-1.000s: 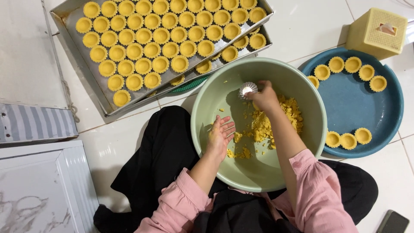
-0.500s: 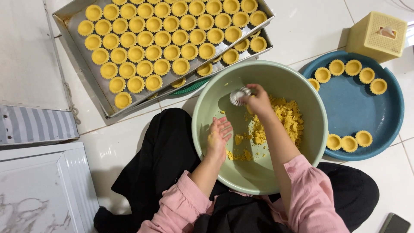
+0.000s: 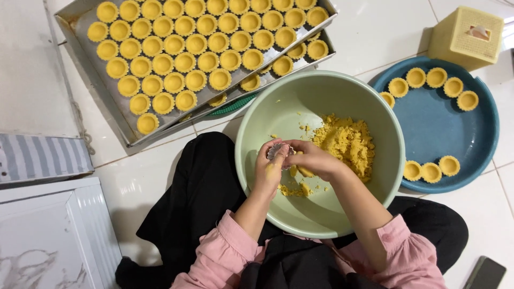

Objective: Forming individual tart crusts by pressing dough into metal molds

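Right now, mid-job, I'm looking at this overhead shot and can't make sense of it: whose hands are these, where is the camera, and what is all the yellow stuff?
There is no machine here: a seated person in pink sleeves works with bare hands, filmed by a camera on their own head looking down. The left hand and right hand meet over a pale green round bowl holding crumbly yellow dough. Between the fingers is a small fluted metal tart mould; which hand grips it is hard to tell. On the white tiled floor lie stacked metal baking trays filled with yellow tart shells, a round blue tray with more shells along its edge, and a yellow box.
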